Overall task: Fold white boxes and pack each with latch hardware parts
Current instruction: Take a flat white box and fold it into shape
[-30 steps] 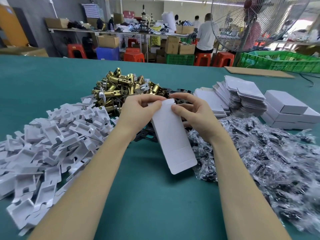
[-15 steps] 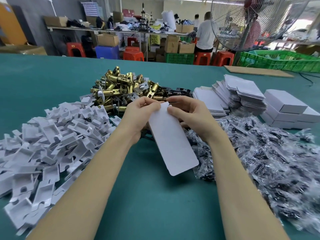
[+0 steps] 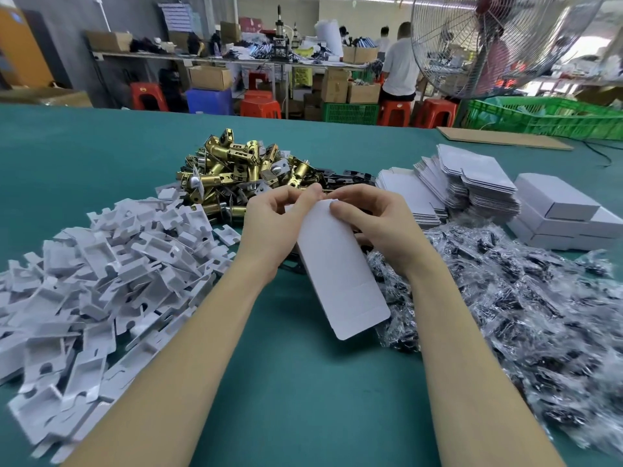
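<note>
Both hands are pinching the far end of a flat white box blank (image 3: 340,267): we are noting the left hand (image 3: 273,230) with thumb and forefinger closed on the top left corner, and the right hand (image 3: 374,227) with its thumb lying on the face and its fingers curled behind the top right corner. We are judging this paired grip at one end as the start of opening the blank into a sleeve, since the creases there need working apart. The blank is hanging clear of the green table (image 3: 286,382), between the forearms, its long axis running from the fingertips down toward the person, near end tilted slightly right. Supplies are sitting within reach: brass latches (image 3: 236,170) beyond the hands, white inserts (image 3: 101,271) at left, bagged parts (image 3: 522,315) at right, flat blanks (image 3: 472,183) and finished boxes (image 3: 556,203) far right.
</note>
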The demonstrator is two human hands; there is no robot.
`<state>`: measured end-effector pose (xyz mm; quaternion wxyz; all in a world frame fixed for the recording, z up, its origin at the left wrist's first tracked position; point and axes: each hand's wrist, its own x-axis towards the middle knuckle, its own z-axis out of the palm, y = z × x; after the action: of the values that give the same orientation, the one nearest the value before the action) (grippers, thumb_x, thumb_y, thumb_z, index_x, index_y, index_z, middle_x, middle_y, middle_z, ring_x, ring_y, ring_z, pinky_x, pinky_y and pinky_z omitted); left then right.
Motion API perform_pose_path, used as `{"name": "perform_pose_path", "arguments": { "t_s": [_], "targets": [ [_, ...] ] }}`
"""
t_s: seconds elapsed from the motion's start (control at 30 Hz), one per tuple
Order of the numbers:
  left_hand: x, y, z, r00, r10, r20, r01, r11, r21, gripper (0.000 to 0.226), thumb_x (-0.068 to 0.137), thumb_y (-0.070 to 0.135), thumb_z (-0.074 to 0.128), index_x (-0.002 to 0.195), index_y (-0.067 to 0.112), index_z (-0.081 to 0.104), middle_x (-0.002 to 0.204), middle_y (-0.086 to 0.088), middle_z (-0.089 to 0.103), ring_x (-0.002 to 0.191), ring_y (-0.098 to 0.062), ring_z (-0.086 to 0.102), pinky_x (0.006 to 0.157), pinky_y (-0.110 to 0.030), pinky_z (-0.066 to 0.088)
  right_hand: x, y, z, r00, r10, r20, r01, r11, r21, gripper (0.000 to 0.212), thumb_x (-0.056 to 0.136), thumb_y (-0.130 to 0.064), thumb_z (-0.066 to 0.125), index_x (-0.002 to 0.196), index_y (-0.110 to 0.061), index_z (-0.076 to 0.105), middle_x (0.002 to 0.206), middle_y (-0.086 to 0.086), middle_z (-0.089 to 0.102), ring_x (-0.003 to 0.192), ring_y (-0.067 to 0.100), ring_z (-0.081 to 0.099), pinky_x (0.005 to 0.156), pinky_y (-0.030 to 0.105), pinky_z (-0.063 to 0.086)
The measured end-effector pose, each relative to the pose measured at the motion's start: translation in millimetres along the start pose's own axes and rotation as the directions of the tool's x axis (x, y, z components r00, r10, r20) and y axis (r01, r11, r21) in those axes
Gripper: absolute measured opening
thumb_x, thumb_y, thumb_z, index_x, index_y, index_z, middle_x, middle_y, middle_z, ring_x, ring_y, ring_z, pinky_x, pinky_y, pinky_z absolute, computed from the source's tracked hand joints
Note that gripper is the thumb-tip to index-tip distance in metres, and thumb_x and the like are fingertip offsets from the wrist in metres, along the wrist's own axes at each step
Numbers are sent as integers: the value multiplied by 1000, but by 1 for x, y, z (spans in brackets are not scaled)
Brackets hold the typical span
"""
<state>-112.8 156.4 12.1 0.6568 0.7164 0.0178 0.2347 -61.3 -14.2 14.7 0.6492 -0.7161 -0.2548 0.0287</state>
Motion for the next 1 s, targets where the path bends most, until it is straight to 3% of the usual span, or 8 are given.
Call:
{"name": "perform_pose_path", "arguments": {
  "t_s": [0.17, 0.23, 0.3, 0.43, 0.6, 0.77, 0.9, 1.0],
  "targets": [
    [-3, -3, 5, 998, -12, -57, 8, 997, -81, 31, 100, 43, 65, 84, 23, 82, 85, -7, 77, 73, -12, 63, 65, -28, 50, 1, 2, 2, 999, 22, -29, -21, 999, 38, 7, 94, -26, 74, 101, -26, 76, 102, -5, 77, 93, 7, 71, 65, 26, 58],
    [-5, -6, 6, 1000, 19, 0, -19, 997, -71, 18, 102, 32, 64, 101, 21, 78, 102, -6, 75, 87, -14, 64, 76, -36, 53, 1, 5, 3, 997, 45, -63, -41, 997, 62, 6, 95, -26, 73, 101, -27, 75, 101, -7, 77, 89, 5, 71, 62, 25, 57],
    [-6, -10, 5, 999, 30, 22, -28, 997, -77, 11, 101, 20, 66, 110, 22, 70, 107, -4, 73, 92, -16, 66, 77, -40, 55, 1, 7, 4, 993, 74, -90, -66, 994, 88, 4, 95, -26, 73, 98, -28, 74, 98, -9, 76, 84, 6, 72, 60, 24, 56],
    [-7, -15, 1, 999, -52, 9, 53, 992, -119, 11, 95, 18, 73, 100, 25, 66, 95, 2, 76, 87, -15, 72, 71, -41, 59, -1, 9, 3, 991, 111, -76, -101, 987, 127, 5, 96, -21, 71, 100, -23, 74, 97, -7, 76, 82, 10, 73, 58, 24, 56],
    [-8, -14, -1, 997, -45, 62, 53, 991, -127, 12, 94, 18, 75, 87, 27, 71, 100, -5, 76, 88, -20, 71, 72, -44, 59, -5, 7, 4, 995, 102, -6, -101, 989, 104, 16, 99, -21, 66, 101, -29, 80, 103, 3, 73, 87, 12, 70, 58, 26, 55],
    [-6, -15, -1, 989, -108, 103, 123, 981, -153, 7, 93, 21, 76, 88, 21, 70, 88, 5, 76, 78, -12, 71, 55, -28, 56, -6, 7, 2, 995, 97, -25, -94, 991, 91, 14, 98, -21, 69, 97, -25, 83, 103, 5, 76, 90, 11, 71, 61, 28, 57],
    [-4, -20, -2, 960, -251, 121, 265, 957, -116, 14, 96, 29, 72, 93, 17, 66, 76, 7, 71, 67, -9, 67, 48, -21, 50, -4, 12, 7, 989, 139, -46, -134, 986, 97, 20, 103, -24, 60, 102, -23, 80, 100, 2, 77, 87, 13, 69, 59, 26, 54],
    [0, -22, -3, 920, -388, 57, 392, 906, -162, 12, 102, 26, 60, 100, 15, 63, 93, -4, 70, 70, -15, 67, 46, -20, 50, -2, 14, 5, 985, 169, 39, -173, 940, 295, 33, 105, -9, 47, 120, -24, 72, 117, 5, 76, 95, 23, 73, 70, 30, 59]
  ]
}}
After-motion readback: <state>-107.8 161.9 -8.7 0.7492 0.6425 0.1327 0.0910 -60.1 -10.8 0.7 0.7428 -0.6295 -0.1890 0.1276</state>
